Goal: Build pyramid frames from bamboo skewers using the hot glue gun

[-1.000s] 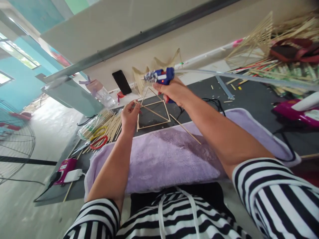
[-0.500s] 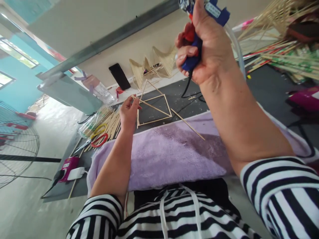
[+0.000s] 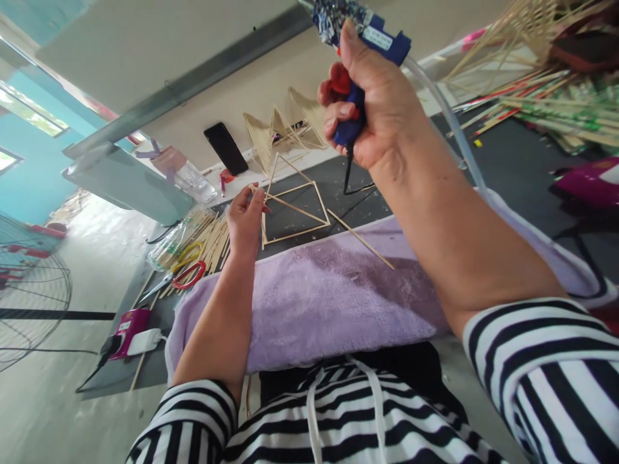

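Observation:
My right hand (image 3: 370,106) is wrapped round a blue hot glue gun (image 3: 348,113), raised above the table. Foil covers the gun's front, its trigger is red, and a clear glue stick (image 3: 449,96) bends out of its back. My left hand (image 3: 245,219) pinches the left corner of a thin wooden stick frame (image 3: 294,237) on the dark table. Sticks slant across and rise from this frame, meeting in a peak at the back. Just right of it, a loose stick (image 3: 362,240) lies partly on the purple towel (image 3: 309,309).
Scissors (image 3: 189,275) and a pile of sticks lie left of my left arm. A phone (image 3: 225,148) leans at the back beside finished stick shapes (image 3: 261,138). More sticks (image 3: 570,113) are heaped at the right. A purple power strip (image 3: 130,325) sits at the lower left.
My right hand has brought the glue gun left and lower, showing more of its foil-wrapped front. My left hand keeps its pinch on the frame; the view has shifted slightly.

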